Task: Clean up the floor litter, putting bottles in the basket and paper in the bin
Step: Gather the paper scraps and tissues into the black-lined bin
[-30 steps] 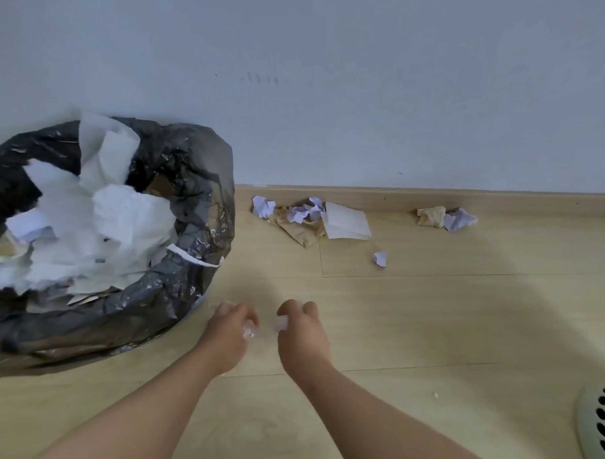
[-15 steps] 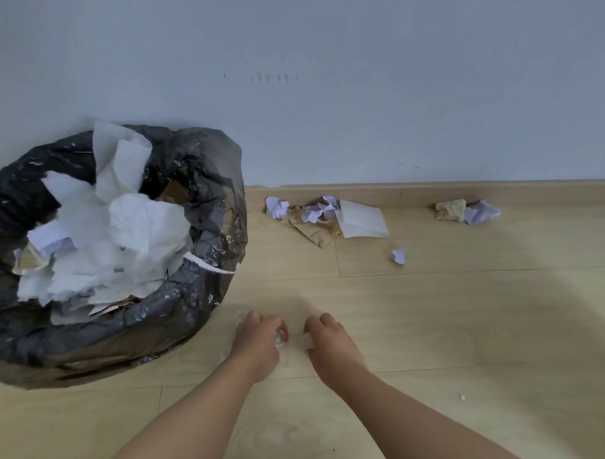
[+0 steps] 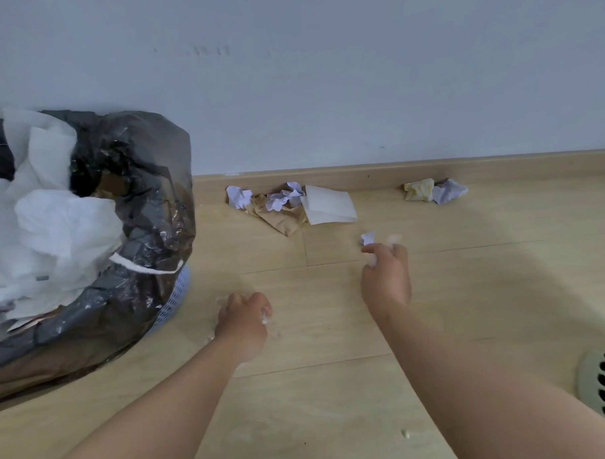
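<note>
Left hand [image 3: 244, 320] grips a small white paper scrap [image 3: 265, 320]. Right hand [image 3: 386, 276] pinches a blurred white paper bit [image 3: 373, 260], beside a crumpled white floor piece [image 3: 367, 238].

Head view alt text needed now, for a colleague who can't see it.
The right hand, gripping white scraps, reaches toward a small wad on the wood floor; the left hand grips a paper bit beside the paper-filled bin. More paper lies along the skirting, and a basket edges in lower right.
</note>
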Demonstrator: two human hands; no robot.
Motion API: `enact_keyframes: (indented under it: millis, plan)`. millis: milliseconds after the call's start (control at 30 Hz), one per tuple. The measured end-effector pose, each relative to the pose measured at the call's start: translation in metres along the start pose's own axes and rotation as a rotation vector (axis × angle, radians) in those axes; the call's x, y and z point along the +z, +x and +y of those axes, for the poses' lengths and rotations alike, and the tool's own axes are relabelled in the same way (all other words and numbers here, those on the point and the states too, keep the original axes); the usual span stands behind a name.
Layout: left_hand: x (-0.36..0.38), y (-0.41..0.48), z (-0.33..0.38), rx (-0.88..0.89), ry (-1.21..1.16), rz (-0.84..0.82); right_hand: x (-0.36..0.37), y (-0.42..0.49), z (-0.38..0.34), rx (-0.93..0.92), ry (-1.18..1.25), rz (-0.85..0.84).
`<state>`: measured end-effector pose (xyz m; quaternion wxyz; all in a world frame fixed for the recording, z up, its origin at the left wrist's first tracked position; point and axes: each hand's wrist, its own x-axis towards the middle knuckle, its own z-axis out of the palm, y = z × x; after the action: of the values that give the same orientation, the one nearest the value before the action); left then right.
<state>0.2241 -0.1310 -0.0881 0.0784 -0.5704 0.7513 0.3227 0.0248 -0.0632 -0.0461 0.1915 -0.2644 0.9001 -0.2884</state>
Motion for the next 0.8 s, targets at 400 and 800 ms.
enact_keyframes:
  millis: [400,800]
  plan:
    - [-0.008,0.012,-0.004,0.045,-0.045,-0.128,0.02,0.015,0.015,-0.103,-0.306,-0.249]
    - [-0.001,-0.021,0.008,-0.004,-0.107,-0.006,0.023,-0.057,0.019,-0.02,-0.017,-0.28]
